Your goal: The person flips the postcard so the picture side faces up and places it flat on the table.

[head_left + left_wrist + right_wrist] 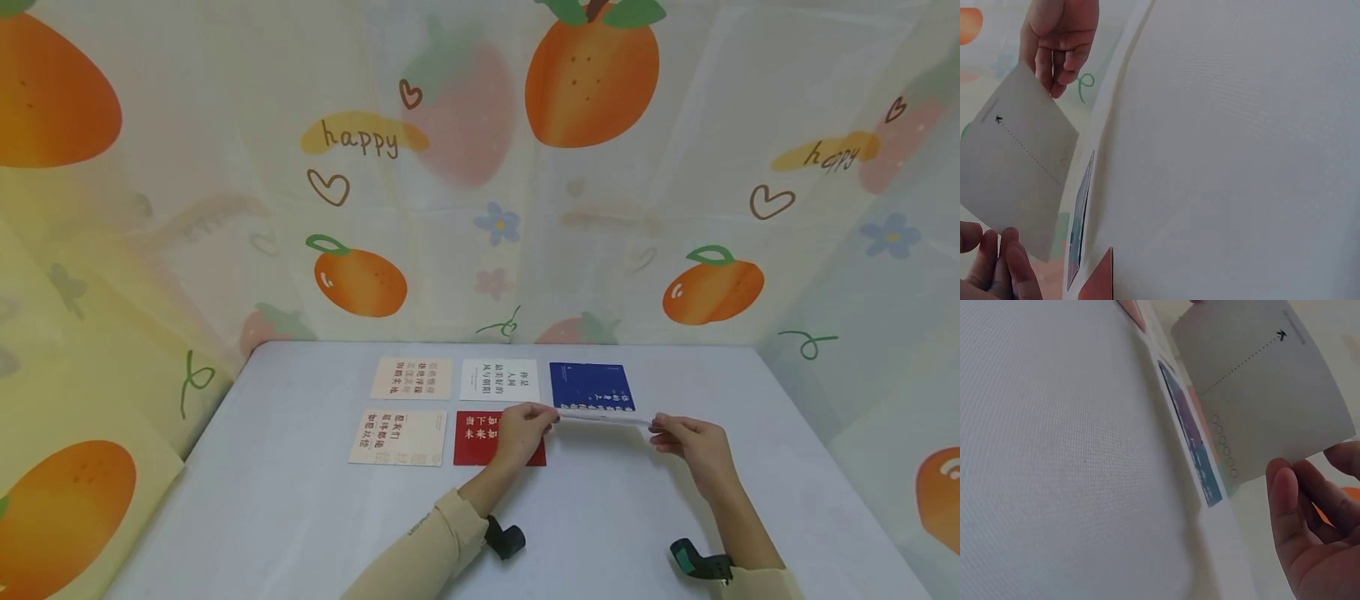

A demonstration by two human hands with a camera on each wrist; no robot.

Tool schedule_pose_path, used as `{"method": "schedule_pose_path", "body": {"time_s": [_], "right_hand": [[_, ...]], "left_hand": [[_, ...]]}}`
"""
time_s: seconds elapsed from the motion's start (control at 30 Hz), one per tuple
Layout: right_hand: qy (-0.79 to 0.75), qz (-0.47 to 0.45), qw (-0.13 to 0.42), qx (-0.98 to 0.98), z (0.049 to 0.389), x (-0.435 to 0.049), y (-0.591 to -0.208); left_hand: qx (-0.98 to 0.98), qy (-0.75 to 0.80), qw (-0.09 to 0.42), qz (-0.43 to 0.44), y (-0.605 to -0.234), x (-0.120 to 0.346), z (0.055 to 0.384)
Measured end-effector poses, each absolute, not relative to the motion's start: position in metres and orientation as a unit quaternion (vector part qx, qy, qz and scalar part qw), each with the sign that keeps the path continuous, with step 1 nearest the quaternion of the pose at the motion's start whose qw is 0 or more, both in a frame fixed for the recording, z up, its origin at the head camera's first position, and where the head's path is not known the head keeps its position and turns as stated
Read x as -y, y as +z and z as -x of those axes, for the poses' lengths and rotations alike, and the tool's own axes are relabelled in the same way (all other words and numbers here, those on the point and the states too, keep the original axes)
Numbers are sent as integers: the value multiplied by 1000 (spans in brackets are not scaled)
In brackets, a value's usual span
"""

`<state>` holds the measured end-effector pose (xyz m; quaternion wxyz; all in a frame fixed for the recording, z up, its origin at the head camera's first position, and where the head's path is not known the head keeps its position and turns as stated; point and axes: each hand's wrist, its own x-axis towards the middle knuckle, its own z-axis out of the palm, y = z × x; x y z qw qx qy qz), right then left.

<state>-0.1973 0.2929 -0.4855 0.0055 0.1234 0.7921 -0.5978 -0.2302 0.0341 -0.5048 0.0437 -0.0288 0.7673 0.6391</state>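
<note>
A white postcard (603, 418) is held up between both hands, nearly edge-on in the head view. My left hand (523, 433) pinches its left edge, above the red card (474, 450). On the other side my right hand (699, 454) pinches the right edge between thumb and fingers. The wrist views show the postcard's pale back, with a dotted line and a small plane printed on it; a column of small circles shows on the postcard (1266, 394) in the right wrist view. Just behind it lies a dark blue card (590, 385) with white writing.
On the white table (262, 500) lie more printed cards: a beige card (411, 379) and a white card (500, 380) in the far row, and a cream card (397, 437) left of the red one. A fruit-patterned curtain (465, 275) hangs behind and around the table.
</note>
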Motion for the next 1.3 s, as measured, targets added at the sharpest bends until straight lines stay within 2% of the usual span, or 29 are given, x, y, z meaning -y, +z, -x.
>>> {"method": "schedule_pose_path", "body": {"time_s": [0.33, 1.03, 1.3], "right_hand": [[-588, -138, 32, -796, 198, -293, -487], [-557, -149, 35, -816, 197, -293, -494], [-540, -151, 50, -827, 198, -295, -498]], "left_hand": [[-747, 661, 62, 32, -508, -36, 228], [-778, 625, 65, 26, -515, -41, 224], [-789, 606, 100, 19, -517, -40, 224]]}}
